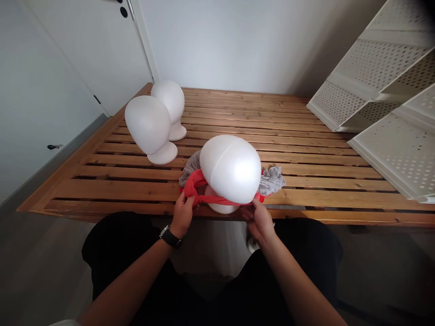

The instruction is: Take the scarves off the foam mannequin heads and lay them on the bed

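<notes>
Red stretch fabric, a band (217,199), runs around the neck of the nearest white foam head (230,168), which stands at the near edge of a slatted wooden table (306,149). The band passes under the head's bulge, in front of its base, and bunches into a knot-like fold on the person's left side.

The left hand (182,213) is closed on that bunched fold; its fingers are pressed together around the red cloth, thumb on the near side. A dark watch (170,236) sits on that wrist. The right hand (258,219) grips the other end of the band just under the head's right side; its fingers curl in and pinch the fabric, though the fingertips themselves are partly hidden behind the hand.

Grey cloth (272,180) lies crumpled on the table behind and beside the same head, showing on both sides of it and touching the red band at the right.

Two further white foam heads (149,124) stand together near the far left corner of the table, well apart from the one being handled. A white perforated metal shelf unit (380,77) rests on the table's right side. The person wears dark clothing and stands close against the table edge.
</notes>
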Available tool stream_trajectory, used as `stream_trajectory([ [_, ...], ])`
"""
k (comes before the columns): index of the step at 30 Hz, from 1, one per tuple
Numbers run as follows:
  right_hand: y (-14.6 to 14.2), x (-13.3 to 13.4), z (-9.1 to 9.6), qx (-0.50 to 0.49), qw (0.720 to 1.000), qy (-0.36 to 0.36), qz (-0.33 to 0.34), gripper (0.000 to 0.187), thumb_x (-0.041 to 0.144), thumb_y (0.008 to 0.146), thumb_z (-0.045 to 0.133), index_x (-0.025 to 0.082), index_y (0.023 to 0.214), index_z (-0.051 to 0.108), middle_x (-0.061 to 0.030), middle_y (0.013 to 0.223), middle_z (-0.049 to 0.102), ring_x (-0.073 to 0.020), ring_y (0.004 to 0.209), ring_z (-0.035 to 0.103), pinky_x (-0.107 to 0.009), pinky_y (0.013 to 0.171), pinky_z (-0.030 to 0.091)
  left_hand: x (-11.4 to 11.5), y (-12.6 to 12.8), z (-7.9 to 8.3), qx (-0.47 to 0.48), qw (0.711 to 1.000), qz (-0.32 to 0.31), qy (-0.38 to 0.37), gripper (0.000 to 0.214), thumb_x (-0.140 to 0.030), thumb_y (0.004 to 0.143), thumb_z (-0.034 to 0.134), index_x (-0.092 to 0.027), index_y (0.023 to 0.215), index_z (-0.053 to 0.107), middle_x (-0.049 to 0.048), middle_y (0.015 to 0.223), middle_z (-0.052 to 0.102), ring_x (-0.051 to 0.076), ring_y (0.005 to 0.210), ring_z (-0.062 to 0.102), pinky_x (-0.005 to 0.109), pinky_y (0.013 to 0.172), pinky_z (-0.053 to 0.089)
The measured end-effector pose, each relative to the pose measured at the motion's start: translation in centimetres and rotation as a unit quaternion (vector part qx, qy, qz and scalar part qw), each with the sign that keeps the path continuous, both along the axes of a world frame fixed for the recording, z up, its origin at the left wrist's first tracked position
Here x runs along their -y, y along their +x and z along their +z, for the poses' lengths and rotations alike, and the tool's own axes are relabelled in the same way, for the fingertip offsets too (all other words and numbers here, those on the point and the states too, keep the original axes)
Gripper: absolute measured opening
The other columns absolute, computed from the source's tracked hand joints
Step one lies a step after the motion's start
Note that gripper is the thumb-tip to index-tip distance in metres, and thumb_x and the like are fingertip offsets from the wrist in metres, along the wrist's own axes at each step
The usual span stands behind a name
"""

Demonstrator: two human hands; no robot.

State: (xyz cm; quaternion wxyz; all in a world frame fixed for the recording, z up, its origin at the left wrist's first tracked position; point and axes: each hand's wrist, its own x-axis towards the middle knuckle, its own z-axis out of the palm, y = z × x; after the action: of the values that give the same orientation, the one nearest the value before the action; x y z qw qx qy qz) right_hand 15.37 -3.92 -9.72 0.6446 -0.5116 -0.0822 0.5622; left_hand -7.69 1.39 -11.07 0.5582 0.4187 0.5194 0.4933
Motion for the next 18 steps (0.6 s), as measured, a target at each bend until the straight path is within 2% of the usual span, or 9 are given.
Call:
stream_trajectory([
  [4,1.5,-0.9,0.0,-0.016,0.999,0.017,-0.04,0.024,0.027,0.071,0.073,0.023,0.076,0.05,0.0074,0.062,0.051,-0.0092,0.051,0.042,-0.023,0.046,0.036,-1.1,-0.2,0.5,0.001,1.0,0.003,0.027,0.027,-0.039,0.085,0.067,-0.018,0.103,0.067,-0.0006,0.077,0.065,0.013,0.066,0.057,0.026,0.064,0.05],
  [7,2.7,-1.7,-0.5,-0.009,0.999,0.012,-0.049,0.016,0.028,0.074,0.068,0.024,0.083,0.055,0.005,0.071,0.062,-0.0127,0.058,0.051,-0.025,0.049,0.041,-1.8,-0.1,0.7,0.019,0.999,-0.005,0.034,0.027,-0.039,0.085,0.067,-0.018,0.102,0.066,-0.0009,0.078,0.065,0.013,0.065,0.057,0.026,0.063,0.05],
  [11,4.4,-3.2,-1.0,0.01,1.0,0.012,-0.023,0.013,0.034,0.078,0.065,0.025,0.084,0.058,0.0043,0.066,0.063,-0.0148,0.055,0.05,-0.026,0.047,0.04,-2.3,-0.2,0.8,0.032,0.999,0.001,0.036,0.03,-0.041,0.082,0.069,-0.018,0.101,0.066,-0.0008,0.079,0.065,0.012,0.064,0.058,0.027,0.062,0.05],
  [13,5.1,-3.9,-1.3,0.027,0.999,0.025,-0.007,0.013,0.036,0.079,0.067,0.025,0.086,0.062,0.0033,0.068,0.066,-0.016,0.056,0.053,-0.028,0.049,0.044,-2.5,-0.3,0.9,0.027,0.999,0.011,0.034,0.03,-0.042,0.08,0.07,-0.017,0.099,0.066,-0.0007,0.077,0.064,0.012,0.064,0.058,0.027,0.061,0.05],
  [16,5.7,-4.6,-1.8,0.036,0.999,0.032,0.0,0.019,0.036,0.08,0.069,0.025,0.095,0.069,-0.0008,0.085,0.076,-0.0213,0.077,0.068,-0.034,0.069,0.058,-2.7,-0.5,1.0,0.028,0.999,0.019,0.027,0.032,-0.043,0.079,0.07,-0.017,0.097,0.065,-0.0011,0.073,0.064,0.013,0.062,0.057,0.026,0.059,0.049],
  [18,5.7,-4.7,-2.1,0.06,0.997,0.051,-0.01,0.02,0.039,0.08,0.072,0.024,0.093,0.071,-0.0028,0.088,0.078,-0.0242,0.087,0.072,-0.038,0.079,0.061,-2.8,-0.6,1.1,0.029,0.999,0.019,0.023,0.032,-0.043,0.08,0.068,-0.017,0.098,0.064,-0.0013,0.073,0.064,0.012,0.061,0.056,0.026,0.059,0.048],
])
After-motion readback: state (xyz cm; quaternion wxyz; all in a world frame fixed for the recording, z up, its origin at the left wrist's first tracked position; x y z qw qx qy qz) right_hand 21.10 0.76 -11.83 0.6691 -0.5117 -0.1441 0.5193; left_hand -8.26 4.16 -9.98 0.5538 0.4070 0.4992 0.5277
